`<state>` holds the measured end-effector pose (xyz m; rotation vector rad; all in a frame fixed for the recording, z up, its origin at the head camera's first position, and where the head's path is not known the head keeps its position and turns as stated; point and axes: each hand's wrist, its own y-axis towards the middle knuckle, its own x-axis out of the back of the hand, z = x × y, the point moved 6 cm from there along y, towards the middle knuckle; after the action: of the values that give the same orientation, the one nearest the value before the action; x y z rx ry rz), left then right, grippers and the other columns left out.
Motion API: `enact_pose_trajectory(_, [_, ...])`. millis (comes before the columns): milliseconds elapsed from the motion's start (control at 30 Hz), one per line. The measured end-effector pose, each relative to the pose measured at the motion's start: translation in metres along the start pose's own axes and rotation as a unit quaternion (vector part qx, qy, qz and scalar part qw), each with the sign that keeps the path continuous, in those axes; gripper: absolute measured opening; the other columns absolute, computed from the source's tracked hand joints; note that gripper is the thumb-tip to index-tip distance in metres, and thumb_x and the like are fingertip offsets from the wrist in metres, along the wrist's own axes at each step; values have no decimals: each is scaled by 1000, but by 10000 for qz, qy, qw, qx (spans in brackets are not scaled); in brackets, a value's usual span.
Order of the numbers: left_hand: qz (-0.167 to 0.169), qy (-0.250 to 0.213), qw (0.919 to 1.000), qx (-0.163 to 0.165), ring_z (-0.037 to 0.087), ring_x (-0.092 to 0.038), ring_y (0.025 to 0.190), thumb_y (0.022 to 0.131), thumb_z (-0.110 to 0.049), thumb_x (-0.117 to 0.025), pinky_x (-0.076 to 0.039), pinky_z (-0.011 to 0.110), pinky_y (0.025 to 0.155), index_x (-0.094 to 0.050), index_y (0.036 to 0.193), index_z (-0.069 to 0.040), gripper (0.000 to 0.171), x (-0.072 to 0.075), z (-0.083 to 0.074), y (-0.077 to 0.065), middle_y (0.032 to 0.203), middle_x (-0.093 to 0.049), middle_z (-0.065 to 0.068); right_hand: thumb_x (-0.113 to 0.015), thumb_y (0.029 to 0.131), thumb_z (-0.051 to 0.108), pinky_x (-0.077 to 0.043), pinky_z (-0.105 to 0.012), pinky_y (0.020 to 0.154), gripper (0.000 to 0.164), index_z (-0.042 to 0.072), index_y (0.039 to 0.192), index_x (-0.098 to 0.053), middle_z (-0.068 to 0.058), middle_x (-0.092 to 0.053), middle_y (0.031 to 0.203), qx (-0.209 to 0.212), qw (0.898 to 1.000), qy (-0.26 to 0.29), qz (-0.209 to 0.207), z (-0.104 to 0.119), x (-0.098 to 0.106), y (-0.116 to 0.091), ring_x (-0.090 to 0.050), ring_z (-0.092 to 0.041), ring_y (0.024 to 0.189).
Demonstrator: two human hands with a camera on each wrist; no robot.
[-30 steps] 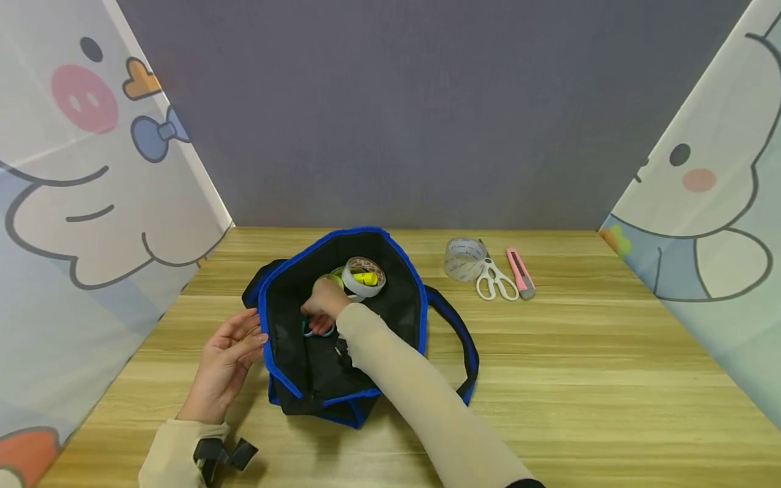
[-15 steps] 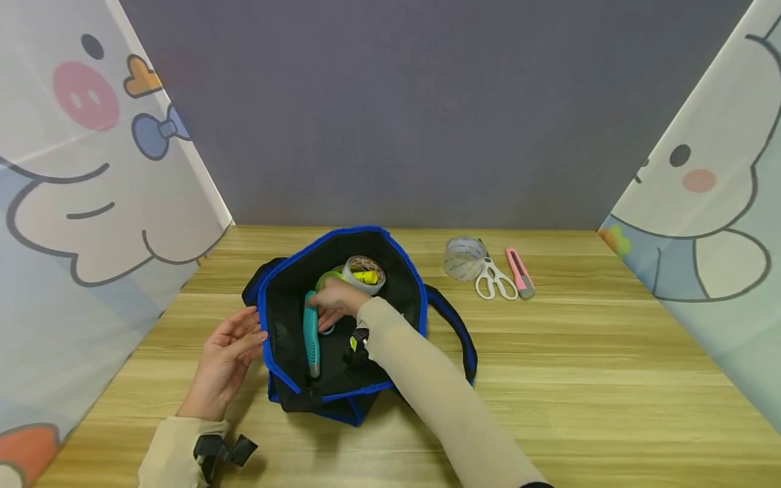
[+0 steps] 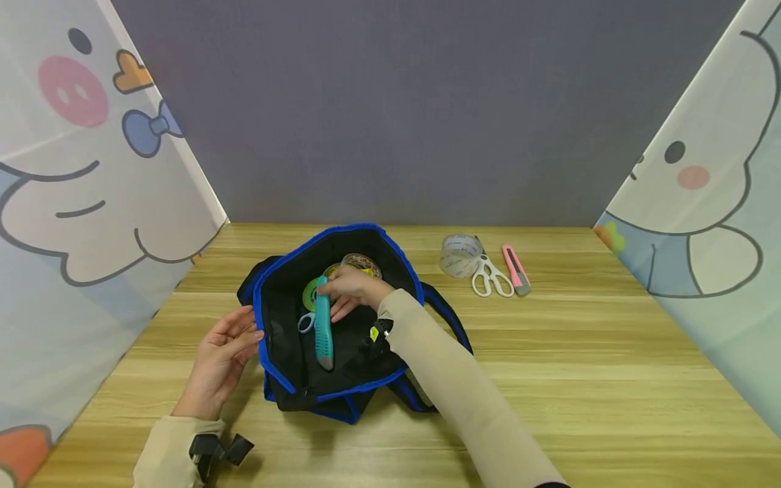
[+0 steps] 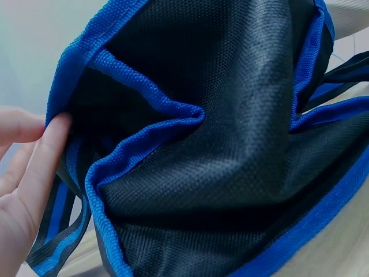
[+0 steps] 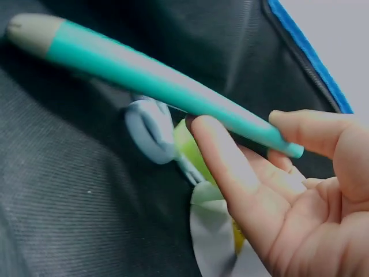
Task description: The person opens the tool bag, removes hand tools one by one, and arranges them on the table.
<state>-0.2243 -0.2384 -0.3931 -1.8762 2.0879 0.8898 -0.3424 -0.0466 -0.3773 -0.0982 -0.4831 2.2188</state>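
A black bag (image 3: 348, 248) with blue edging gapes open on the table. My left hand (image 3: 221, 359) pinches its left rim, thumb inside in the left wrist view (image 4: 29, 179). Over the bag's opening, my right hand (image 3: 354, 293) holds a teal utility knife (image 3: 323, 332) by one end between thumb and fingers. The knife's grey tip (image 5: 34, 33) points away from the hand. Below it in the bag lie a light blue scissors handle (image 3: 306, 322) and a green tape roll (image 3: 310, 295). Another tape roll (image 3: 361, 261) sits behind the right hand, partly covered.
Right of the bag lie a clear tape roll (image 3: 459, 256), white-handled scissors (image 3: 491, 278) and a pink utility knife (image 3: 516, 270). The bag's strap (image 3: 450, 314) loops out on its right. A grey panel (image 3: 396, 115) stands behind the table.
My right hand has moved right, bringing the teal knife into view and away from the bag's left side. The green roll shows more. The right strap has shifted inward; my left hand stays put.
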Motion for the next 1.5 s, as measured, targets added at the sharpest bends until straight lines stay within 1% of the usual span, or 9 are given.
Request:
enact_pose_trajectory(200, [-43,39,10000,29,15,-70,95,93,22,-48,-58,23,73,-69,121,-6,45,0,1,0,110,-72,5,-61,100,17,-59,-33,55,16,1,102,-62,-20,-70,106,156,9995,-280,81,3,12,-6,-67,-21,61])
enact_pose_trajectory(267, [-3,17,10000,12,15,-70,95,93,23,-47,-58,23,74,-69,121,-6,45,0,1,0,110,-72,5,-62,100,18,-59,-33,55,19,-1,99,-63,-21,-70,109,231,9991,-347,122,4,15,-8,-67,-19,61])
enact_pose_trajectory(367, [79,-48,10000,-24,15,-70,95,94,23,-45,-58,24,74,-69,120,-6,46,0,0,0,110,-72,6,-66,98,16,-60,-35,58,19,0,94,-57,-21,-69,95,262,9995,-191,66,5,18,-12,-67,-20,60])
enact_pose_trajectory(467, [148,-102,9998,-45,16,-70,95,94,23,-43,-59,24,73,-69,120,-6,47,0,-1,-1,110,-72,6,-70,94,10,-61,-38,63,23,3,90,-48,-13,-61,81,254,9997,-32,5,6,20,-14,-67,-22,59])
enact_pose_trajectory(767, [198,-142,9997,-63,16,-70,95,94,24,-43,-59,25,73,-69,121,-5,48,-1,-1,0,111,-72,7,-64,87,-17,-60,-31,58,27,1,91,-45,-15,-61,70,251,9996,-133,-42,6,22,-14,-66,-20,56])
enact_pose_trajectory(967, [123,-118,9998,-33,16,-70,95,94,24,-43,-59,24,72,-69,120,-5,48,-2,1,0,110,-72,6,-68,85,-14,-61,-34,60,25,0,95,-49,-14,-65,71,300,9986,-376,-212,5,26,-19,-65,-20,56])
enact_pose_trajectory(1233, [43,10,10000,33,15,-70,94,94,23,-46,-58,24,72,-71,118,-7,46,-1,2,0,109,-72,5,-77,83,-4,-58,-50,80,24,-1,98,-58,-11,-66,73,673,9937,-756,-491,17,35,-33,-65,-20,61])
enact_pose_trajectory(1367, [131,-63,9999,-10,15,-70,94,94,24,-44,-58,24,72,-70,118,-6,47,-2,2,0,110,-72,5,-76,84,-3,-60,-45,76,24,-2,102,-60,-10,-67,77,888,9915,-683,-666,27,42,-43,-65,-21,65])
enact_pose_trajectory(1500, [132,-55,9999,-19,15,-70,94,94,23,-45,-58,24,72,-70,118,-7,46,-1,2,-1,110,-72,5,-76,84,-5,-59,-48,77,25,-4,104,-61,-10,-68,77,978,9911,-512,-744,32,50,-49,-66,-21,65])
